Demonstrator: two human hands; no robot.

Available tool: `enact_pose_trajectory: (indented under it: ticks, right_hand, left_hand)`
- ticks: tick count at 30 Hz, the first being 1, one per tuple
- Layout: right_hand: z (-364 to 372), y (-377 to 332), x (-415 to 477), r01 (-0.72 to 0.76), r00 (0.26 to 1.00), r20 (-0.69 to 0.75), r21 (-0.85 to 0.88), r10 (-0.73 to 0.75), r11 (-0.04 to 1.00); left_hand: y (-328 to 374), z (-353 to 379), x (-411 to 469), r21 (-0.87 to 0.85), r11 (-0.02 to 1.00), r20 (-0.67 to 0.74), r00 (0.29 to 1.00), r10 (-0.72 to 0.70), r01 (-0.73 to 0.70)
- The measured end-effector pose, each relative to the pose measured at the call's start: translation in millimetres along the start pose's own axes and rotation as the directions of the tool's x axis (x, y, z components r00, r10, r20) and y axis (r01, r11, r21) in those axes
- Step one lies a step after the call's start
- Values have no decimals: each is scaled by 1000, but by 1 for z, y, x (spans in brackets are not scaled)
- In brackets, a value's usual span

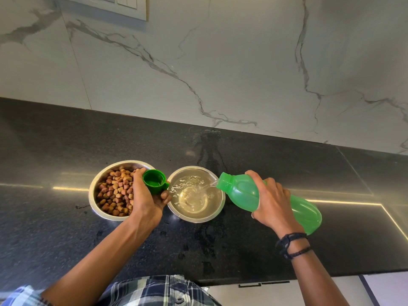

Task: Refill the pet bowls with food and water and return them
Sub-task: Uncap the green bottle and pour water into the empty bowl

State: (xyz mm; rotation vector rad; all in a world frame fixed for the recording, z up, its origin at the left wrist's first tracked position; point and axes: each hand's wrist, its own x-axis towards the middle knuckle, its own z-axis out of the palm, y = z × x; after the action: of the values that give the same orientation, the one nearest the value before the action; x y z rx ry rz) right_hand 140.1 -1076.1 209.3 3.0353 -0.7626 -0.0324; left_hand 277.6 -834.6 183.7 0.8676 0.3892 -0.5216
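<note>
Two steel bowls stand side by side on the black counter. The left bowl holds brown kibble. The right bowl holds rippling water. My right hand grips a green plastic bottle, tipped on its side with its mouth over the right bowl's rim, and a thin stream of water runs into the bowl. My left hand hovers over the gap between the bowls, holding the bottle's green cap with its hollow side up.
The black granite counter runs to a white marble wall. Wet splashes lie in front of and behind the bowls. A switch plate sits at the upper left. The counter's front edge and a cabinet handle lie below.
</note>
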Motion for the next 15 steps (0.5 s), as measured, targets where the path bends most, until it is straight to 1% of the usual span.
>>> enact_pose_trajectory:
  ticks: [15]
  right_hand:
    - [2,0,2,9,1000,-12,-21,-9,1000]
  left_hand:
    - [-2,1,2,-1,1000,-9,1000,14,-14]
